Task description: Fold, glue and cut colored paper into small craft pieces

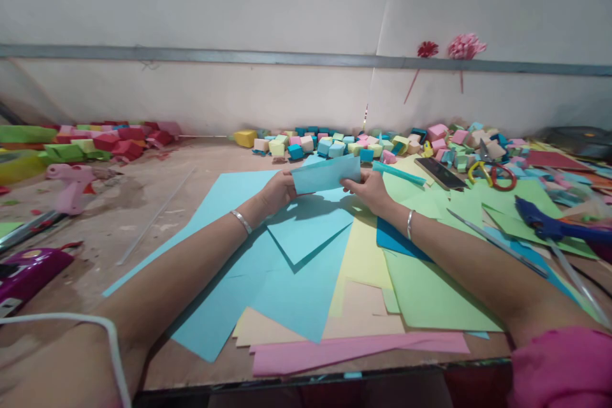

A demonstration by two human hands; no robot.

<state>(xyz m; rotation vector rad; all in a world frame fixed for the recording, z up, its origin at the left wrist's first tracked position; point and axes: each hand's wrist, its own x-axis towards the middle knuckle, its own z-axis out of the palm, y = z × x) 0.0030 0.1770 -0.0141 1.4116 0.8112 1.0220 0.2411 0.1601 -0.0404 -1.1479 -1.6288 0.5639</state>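
My left hand (278,192) and my right hand (369,189) each pinch one end of a folded light-blue paper strip (326,173), held just above the table. Both hands are closed on it. A silver bangle sits on each wrist. Under the hands lie loose sheets of blue paper (296,268), yellow paper (363,255), green paper (430,293) and pink paper (335,352), overlapping each other.
Several small folded paper boxes (363,143) are heaped along the back wall. A pink glue gun (74,185) lies at the left and a blue glue gun (549,224) at the right. Scissors (492,172), a phone (440,172) and a rolled teal stick (399,173) lie right of the hands.
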